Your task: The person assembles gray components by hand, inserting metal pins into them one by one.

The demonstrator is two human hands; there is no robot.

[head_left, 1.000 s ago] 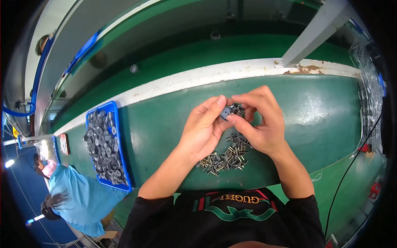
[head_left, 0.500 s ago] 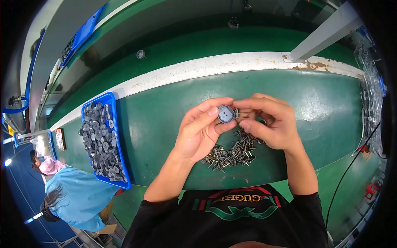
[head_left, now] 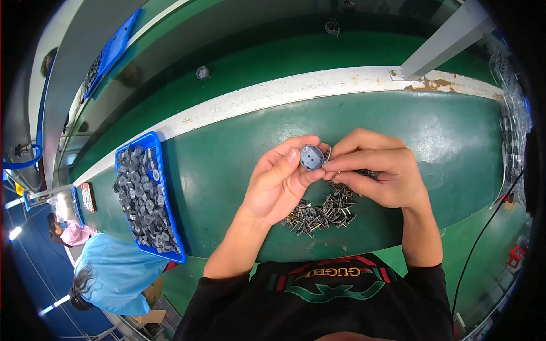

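Observation:
Between the thumb and fingers of my left hand (head_left: 273,182) is a round grey plastic cap (head_left: 310,157) with small holes in its face. Against the cap's right side stands a thin disc-like part with metal pins (head_left: 327,154), its pins now mostly covered by fingers. My right hand (head_left: 384,167) pinches that pinned part, thumb and fingertips closed. Below both hands, a pile of similar dark parts with metal pins (head_left: 324,215) lies on the green table (head_left: 239,148). To the left, a blue tray (head_left: 177,241) holds many more grey caps.
Past the white rail (head_left: 256,98), several round parts, one a grey round part (head_left: 202,73), sit on a green strip. A slanted metal post (head_left: 443,42) rises at the far right. Clear plastic bags (head_left: 509,119) hang at the right end. A person in blue (head_left: 116,273) is at lower left.
My right fingers have closed in around the pins, which showed bare before. The round parts past the rail have shifted right. The whole view has tilted slightly.

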